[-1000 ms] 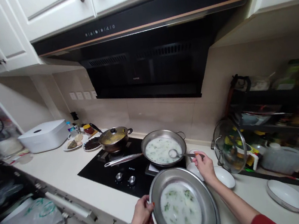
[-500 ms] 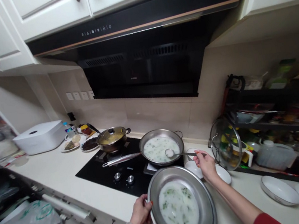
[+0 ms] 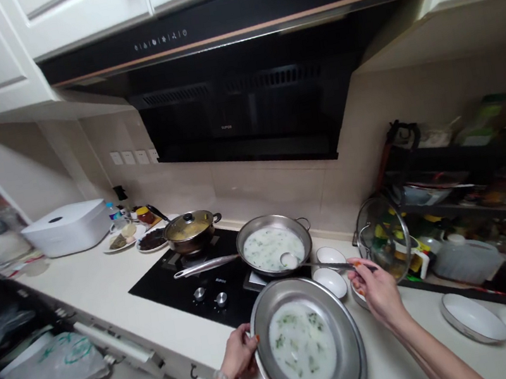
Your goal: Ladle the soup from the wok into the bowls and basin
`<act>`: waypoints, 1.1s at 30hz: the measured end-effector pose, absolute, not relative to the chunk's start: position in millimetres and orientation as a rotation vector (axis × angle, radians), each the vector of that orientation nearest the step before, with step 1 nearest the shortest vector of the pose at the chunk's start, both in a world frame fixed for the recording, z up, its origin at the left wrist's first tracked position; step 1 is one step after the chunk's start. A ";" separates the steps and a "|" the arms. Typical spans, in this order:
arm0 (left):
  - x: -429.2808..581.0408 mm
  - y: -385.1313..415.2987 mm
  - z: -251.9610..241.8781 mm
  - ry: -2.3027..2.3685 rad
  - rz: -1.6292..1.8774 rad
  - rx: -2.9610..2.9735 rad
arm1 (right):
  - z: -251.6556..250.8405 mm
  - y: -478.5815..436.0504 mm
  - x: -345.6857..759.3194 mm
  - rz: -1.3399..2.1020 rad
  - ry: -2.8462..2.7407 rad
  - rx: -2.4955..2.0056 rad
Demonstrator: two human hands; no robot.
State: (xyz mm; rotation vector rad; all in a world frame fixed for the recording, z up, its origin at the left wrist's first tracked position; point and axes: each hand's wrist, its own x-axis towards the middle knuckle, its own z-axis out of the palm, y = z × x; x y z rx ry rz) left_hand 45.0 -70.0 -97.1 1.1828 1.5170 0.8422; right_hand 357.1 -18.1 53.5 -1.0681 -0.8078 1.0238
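My left hand (image 3: 239, 356) grips the left rim of a wide steel basin (image 3: 346, 335), which holds milky soup (image 3: 303, 346) with green bits. My right hand (image 3: 375, 290) is closed around the handle of a ladle (image 3: 325, 264). The ladle's bowl rests in the white soup inside a frying pan (image 3: 245, 230) on the stove, close to the pan's right rim. The basin sits just in front of the pan. Small white bowls (image 3: 330, 283) stand behind the basin, between the pan and my right hand.
The black stove (image 3: 168, 289) also carries a lidded pan (image 3: 191, 232). Plates of food and a white box (image 3: 67, 230) are at the left. A glass lid (image 3: 382, 239) leans by the crowded rack (image 3: 459, 214); white dishes (image 3: 474, 318) lie front right. The range hood (image 3: 235, 77) hangs above.
My right hand has moved right and nearer to me along with the ladle's handle, while its bowl stays in the pan. My left hand still holds the basin in about the same place.
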 end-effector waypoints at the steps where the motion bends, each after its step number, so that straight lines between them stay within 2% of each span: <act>1: 44.9 -70.3 -96.5 1.513 0.841 1.182 | 52.8 -24.1 360.9 1.033 -0.808 -1.076; 15: 41.1 -68.1 -103.6 1.495 0.842 1.191 | -1.0 -93.1 380.6 1.015 -0.921 -1.341; 26: 41.0 -69.8 -99.8 1.496 0.834 1.192 | -8.9 -116.3 378.9 0.791 -1.500 -1.269; 29: 41.4 -69.6 -99.2 1.506 0.828 1.193 | -7.8 -113.5 377.9 0.813 -1.431 -1.279; 33: 41.5 -68.6 -100.7 1.494 0.828 1.183 | -0.4 -99.3 378.7 0.914 -1.027 -1.331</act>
